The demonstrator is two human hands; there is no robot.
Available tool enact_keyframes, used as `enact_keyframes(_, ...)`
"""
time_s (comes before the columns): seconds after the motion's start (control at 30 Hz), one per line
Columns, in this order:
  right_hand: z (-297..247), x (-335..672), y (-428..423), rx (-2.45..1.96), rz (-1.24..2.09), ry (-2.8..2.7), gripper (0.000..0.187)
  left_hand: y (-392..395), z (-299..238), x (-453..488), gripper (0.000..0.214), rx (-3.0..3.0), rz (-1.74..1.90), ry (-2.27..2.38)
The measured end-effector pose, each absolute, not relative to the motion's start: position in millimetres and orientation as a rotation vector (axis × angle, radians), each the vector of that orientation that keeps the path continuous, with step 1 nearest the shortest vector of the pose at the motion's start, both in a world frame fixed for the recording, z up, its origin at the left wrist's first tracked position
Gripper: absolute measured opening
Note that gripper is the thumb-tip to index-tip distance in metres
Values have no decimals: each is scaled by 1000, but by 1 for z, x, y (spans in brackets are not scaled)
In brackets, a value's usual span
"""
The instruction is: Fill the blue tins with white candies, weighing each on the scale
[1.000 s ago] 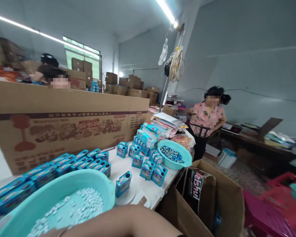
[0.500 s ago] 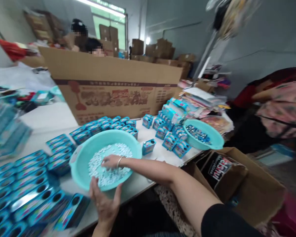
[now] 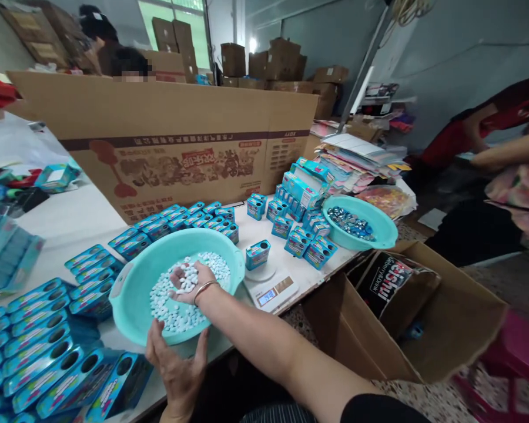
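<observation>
My right hand [image 3: 203, 285], a bangle on its wrist, is turned palm up inside a turquoise basin [image 3: 134, 305]. A small heap of pale blue, candy-like pieces [image 3: 187, 276] lies in its cupped palm. More of these pieces cover the basin's floor. By the basin's near rim, my left hand [image 3: 178, 364] is open, fingers and thumb apart, holding nothing; whether it touches the rim I cannot tell. To the right of the basin, one small blue tin [image 3: 258, 254] with a dark round hole stands on a white digital scale [image 3: 273, 294] with a lit display.
Rows of blue tins [image 3: 39, 346] line the left side. A second basin [image 3: 385, 232] holds shiny blue-silver caps. Behind stands a large cardboard sheet [image 3: 194, 126]. An open carton [image 3: 458, 329] sits right of the table edge. Co-workers are at the back left and far right.
My right hand has turned from palm down among the pieces to palm up, with a heap in it. My left hand stays open at the rim. The view has shifted, showing the scale clearly.
</observation>
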State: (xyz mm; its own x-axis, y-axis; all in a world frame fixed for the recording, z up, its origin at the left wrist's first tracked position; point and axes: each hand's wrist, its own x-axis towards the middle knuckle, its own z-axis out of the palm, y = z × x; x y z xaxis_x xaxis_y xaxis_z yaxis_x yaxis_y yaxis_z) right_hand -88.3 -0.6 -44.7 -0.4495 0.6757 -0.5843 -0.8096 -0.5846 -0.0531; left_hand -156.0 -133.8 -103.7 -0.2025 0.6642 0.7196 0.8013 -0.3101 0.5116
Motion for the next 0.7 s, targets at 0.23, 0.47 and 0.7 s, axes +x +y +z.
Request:
enact_keyframes(0.23, -51, -87, 3, -710, 2110, 256, 38, -136, -102, -160, 94, -1925, -1599, -1772)
enact_keyframes(0.47, -22, -62, 3, -656, 2125, -11, 30, -136, -77, -157, 69, -1770, -2073, -1937)
enact_keyframes(0.7, 17, 5, 12, -778, 1931, -639, 26, -97, -32, -123, 42, -2128, -1881, -1888)
